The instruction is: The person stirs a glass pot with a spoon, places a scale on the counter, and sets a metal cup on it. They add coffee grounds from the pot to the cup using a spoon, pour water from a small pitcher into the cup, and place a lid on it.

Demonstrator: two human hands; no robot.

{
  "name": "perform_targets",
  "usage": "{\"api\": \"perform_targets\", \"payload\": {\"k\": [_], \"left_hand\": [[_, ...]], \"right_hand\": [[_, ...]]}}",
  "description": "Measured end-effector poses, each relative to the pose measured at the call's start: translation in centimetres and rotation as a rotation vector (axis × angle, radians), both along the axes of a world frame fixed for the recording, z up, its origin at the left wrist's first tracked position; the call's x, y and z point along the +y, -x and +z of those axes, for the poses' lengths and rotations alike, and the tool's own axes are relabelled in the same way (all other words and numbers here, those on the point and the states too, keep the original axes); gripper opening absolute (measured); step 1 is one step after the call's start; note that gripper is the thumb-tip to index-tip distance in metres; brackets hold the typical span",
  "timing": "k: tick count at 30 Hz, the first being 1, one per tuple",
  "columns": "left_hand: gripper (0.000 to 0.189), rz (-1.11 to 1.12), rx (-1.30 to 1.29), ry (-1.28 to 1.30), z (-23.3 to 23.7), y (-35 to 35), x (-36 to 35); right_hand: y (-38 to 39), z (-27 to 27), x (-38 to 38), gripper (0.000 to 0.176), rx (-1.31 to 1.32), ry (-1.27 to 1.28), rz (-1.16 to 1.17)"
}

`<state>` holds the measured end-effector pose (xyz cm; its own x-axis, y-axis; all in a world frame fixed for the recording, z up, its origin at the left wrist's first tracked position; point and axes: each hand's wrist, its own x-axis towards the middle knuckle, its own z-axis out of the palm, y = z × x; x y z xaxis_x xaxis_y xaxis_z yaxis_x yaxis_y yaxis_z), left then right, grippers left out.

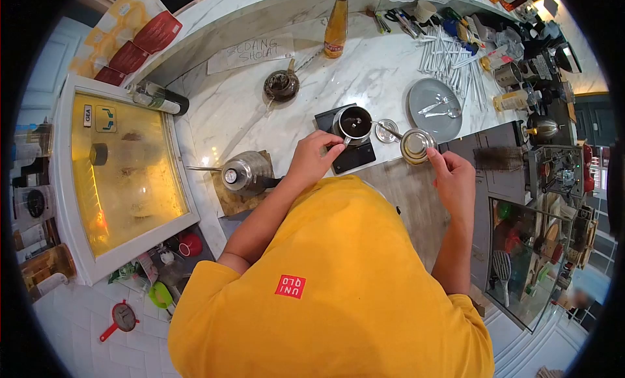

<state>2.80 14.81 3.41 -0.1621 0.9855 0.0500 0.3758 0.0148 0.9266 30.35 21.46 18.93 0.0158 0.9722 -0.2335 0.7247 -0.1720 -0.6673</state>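
A metal cup (pixel 355 123) with dark liquid inside stands on a black digital scale (pixel 353 158) on the marble counter. My left hand (pixel 319 155) pinches the small handle at the cup's near side. In the fingers of my right hand (pixel 452 176) is a round metal lid with a rod (pixel 417 146), which looks like a French press plunger; it is held out right of the cup, past the counter's edge. The rod points left, toward a small round metal disc (pixel 387 131) that overlaps the counter in this view.
A gooseneck kettle (pixel 245 174) stands at the left. Behind are a round teapot (pixel 282 85) and an amber bottle (pixel 336 27). A grey plate (pixel 435 111) with cutlery and scattered white straws (pixel 452 58) lie at the right.
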Motion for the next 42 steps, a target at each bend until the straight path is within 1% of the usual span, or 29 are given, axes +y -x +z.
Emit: {"api": "perform_targets", "payload": {"k": [6,9,18,21,24,27,30,36,42], "left_hand": [[0.018,-0.027,-0.026,0.041,-0.1,0.0,0.0],[0.019,-0.031,-0.038,0.045,-0.1,0.0,0.0],[0.019,-0.045,-0.047,0.098,0.2,0.0,0.0],[0.019,-0.045,-0.043,0.098,0.4,0.0,0.1],[0.020,-0.056,-0.029,0.089,0.3,0.0,0.1],[0.019,-0.056,-0.052,0.100,0.1,0.0,0.1],[0.019,-0.057,-0.079,0.102,-0.2,0.1,0.1],[0.019,-0.055,-0.103,0.117,-0.5,0.2,0.0],[0.020,-0.066,-0.089,0.143,-0.3,0.2,0.0]], "right_hand": [[0.0,-0.9,-0.6,0.050,-0.018,0.001,0.086],[0.9,-0.5,-0.6,0.049,0.020,0.044,0.074],[0.4,0.3,0.2,0.049,0.043,0.002,0.003],[-0.2,0.3,0.0,0.049,-0.017,-0.016,0.015],[-0.6,-0.4,-0.3,0.049,-0.049,-0.058,0.086],[0.2,-0.3,-0.7,0.048,-0.039,0.027,0.074],[0.7,-1.0,-0.6,0.048,0.013,0.023,0.072],[1.3,0.2,-0.1,0.049,0.053,0.021,0.003],[0.1,0.3,-0.1,0.049,-0.058,-0.006,0.046]]}}
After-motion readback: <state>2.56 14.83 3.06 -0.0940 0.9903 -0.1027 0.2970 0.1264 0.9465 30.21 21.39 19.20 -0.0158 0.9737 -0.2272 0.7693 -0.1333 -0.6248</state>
